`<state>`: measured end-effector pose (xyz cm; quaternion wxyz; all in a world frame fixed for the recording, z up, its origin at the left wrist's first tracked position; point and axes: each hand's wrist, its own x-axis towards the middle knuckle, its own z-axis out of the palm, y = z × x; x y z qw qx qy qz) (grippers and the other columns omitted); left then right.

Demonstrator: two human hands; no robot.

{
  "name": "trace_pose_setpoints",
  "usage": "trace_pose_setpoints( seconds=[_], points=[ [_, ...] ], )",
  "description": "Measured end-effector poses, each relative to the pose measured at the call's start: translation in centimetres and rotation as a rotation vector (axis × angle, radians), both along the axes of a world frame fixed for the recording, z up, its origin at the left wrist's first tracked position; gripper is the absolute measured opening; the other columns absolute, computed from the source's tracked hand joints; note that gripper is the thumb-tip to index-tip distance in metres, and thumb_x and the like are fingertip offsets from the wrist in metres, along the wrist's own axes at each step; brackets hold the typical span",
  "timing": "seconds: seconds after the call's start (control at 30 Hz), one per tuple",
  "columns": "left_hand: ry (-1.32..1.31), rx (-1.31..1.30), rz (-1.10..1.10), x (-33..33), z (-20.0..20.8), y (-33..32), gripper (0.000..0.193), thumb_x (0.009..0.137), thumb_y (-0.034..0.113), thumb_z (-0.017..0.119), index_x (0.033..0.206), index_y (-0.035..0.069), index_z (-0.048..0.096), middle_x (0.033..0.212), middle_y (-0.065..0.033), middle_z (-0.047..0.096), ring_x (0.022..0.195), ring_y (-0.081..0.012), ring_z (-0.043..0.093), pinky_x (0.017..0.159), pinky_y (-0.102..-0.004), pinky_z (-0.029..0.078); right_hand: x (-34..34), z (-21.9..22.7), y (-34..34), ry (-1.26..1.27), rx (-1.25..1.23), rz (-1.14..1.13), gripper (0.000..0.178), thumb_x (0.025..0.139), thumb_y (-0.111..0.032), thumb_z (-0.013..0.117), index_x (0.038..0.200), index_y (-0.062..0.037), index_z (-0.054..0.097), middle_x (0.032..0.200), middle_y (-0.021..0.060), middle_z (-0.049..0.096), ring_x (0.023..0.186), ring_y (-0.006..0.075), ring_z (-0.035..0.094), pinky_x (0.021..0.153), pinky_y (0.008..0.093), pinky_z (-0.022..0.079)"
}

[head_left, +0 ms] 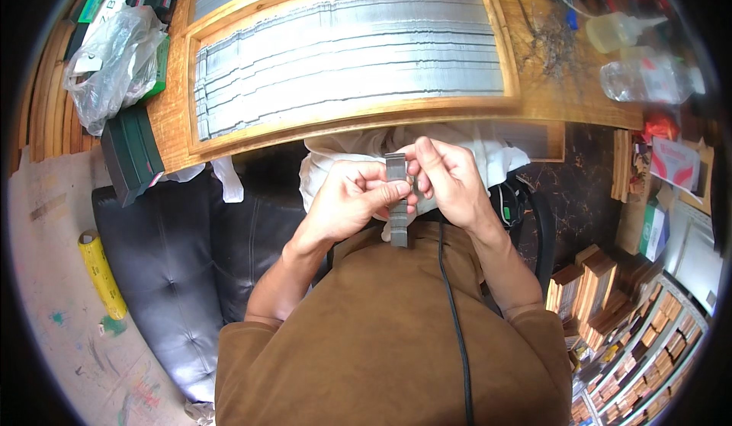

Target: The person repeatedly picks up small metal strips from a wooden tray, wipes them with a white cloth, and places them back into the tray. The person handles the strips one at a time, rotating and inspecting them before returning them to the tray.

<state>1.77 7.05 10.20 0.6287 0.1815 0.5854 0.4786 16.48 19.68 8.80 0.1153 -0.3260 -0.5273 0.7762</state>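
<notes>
At the centre, the left hand (345,201) pinches a grey strip (399,228) running twelve to six o'clock. The right hand (451,178) curls at its three o'clock, grip unclear; a wooden tray (503,41) lies at twelve.

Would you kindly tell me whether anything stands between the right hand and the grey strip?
Nothing visible does: the left hand holds the grey strip, and the right hand is close beside it; contact is unclear.
</notes>
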Motion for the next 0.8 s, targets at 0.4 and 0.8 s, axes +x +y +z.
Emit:
trace_pose_setpoints(
  seconds=[0.4,0.8],
  points=[
    [0.158,0.162,0.118,1.8,-1.5,-1.5,0.013,0.099,0.011,0.074,0.101,-0.002,0.077,0.086,-0.0029,0.076,0.074,-0.0038,0.062,0.064,-0.0212,0.05,-1.1,-0.8,-0.2,0.055,-0.137,0.01,0.02,0.092,-0.003,0.054,0.093,0.0047,0.072,0.07,0.0026,0.063,0.059,0.0059,0.053,0.056,0.0208,0.042],
    [0.271,0.168,0.052,1.8,-0.9,-1.3,0.014,0.101,0.012,0.069,0.1,0.001,0.077,0.082,0.0003,0.074,0.073,-0.0018,0.06,0.061,-0.0212,0.047,-0.9,-0.8,-0.6,0.067,-0.136,0.014,0.021,0.092,-0.002,0.053,0.095,0.0052,0.072,0.072,0.0042,0.064,0.059,0.0068,0.054,0.055,0.0224,0.046]
  ],
)
